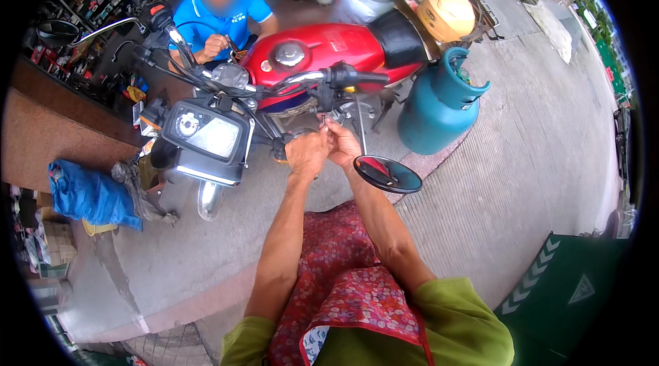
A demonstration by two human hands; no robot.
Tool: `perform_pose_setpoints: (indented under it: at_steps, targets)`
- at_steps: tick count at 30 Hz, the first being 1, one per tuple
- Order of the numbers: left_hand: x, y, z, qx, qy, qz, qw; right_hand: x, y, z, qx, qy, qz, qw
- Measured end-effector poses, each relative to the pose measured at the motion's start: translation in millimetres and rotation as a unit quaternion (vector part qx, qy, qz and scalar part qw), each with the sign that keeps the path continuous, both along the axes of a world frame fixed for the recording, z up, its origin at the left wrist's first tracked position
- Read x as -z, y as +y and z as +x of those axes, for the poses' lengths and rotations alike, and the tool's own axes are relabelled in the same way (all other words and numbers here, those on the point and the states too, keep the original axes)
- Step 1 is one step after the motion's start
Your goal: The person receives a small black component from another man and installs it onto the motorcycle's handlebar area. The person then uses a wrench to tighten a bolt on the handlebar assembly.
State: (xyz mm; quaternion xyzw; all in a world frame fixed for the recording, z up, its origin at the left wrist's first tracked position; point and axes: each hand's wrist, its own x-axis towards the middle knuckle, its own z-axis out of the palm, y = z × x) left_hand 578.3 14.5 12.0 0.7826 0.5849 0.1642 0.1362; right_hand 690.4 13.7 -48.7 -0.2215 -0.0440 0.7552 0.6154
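Note:
Both of my hands meet beside the red motorcycle (319, 54), just below its handlebar grip (371, 78). My left hand (306, 153) is closed, its fingers curled against the right. The fingers of my right hand (342, 144) are pinched together near a small metallic piece at their tips, too small to name. Close to my right wrist is the round rear-view mirror (388, 174). The headlight (207, 131) sits to the left of my hands. What lies inside my fingers is hidden.
Across the motorcycle a person in a blue shirt (199, 13) has a hand by the handlebar. A teal gas cylinder (436, 115) stands at the right, with a yellow helmet (446, 15) on the rear seat. A blue bag (93, 191) lies left; a green panel (559, 297) is at lower right.

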Motion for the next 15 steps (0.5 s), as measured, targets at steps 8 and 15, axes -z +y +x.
perform_pose_setpoints:
  at_steps: [8, 15]
  targets:
    - [-2.2, 7.5, 17.9, -0.049, -0.044, 0.02, 0.998, 35.3, 25.1, 18.3, -0.027, 0.023, 0.072, 0.997]
    - [9.0, 8.9, 17.1, -0.071, -0.054, 0.041, 0.995, -19.4, 8.6, 20.5, -0.041, -0.039, 0.057, 0.997]
